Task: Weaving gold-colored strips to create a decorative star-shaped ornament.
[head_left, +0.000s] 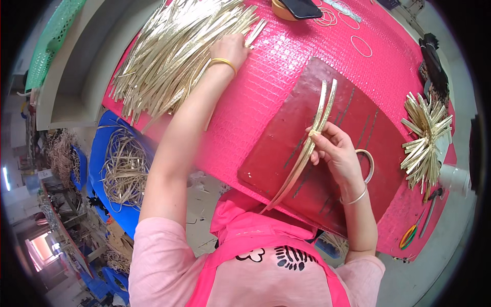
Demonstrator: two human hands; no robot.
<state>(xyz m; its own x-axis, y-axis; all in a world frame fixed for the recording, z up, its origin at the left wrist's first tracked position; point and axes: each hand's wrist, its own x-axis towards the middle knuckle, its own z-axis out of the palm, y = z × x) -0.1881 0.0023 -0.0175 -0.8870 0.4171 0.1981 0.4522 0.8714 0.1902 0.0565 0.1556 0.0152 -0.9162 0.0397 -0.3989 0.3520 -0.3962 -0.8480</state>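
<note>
Right hand [335,149] pinched a few gold strips [305,155] over the red board [281,120] at the near edge of the bench [220,148]; left hand [230,50] curled at the pile [169,56] along the bench's left edge, its grip unclear.

We see a pale grey, open-fronted furniture unit [47,102] left of the left hand [230,49]; farther out and nearer us glow a bright rectangular opening [43,247] and a slim white light [6,178]. Beyond the right hand [335,152], past the pink-covered surface [235,120], lies pale grey floor [409,279].
</note>
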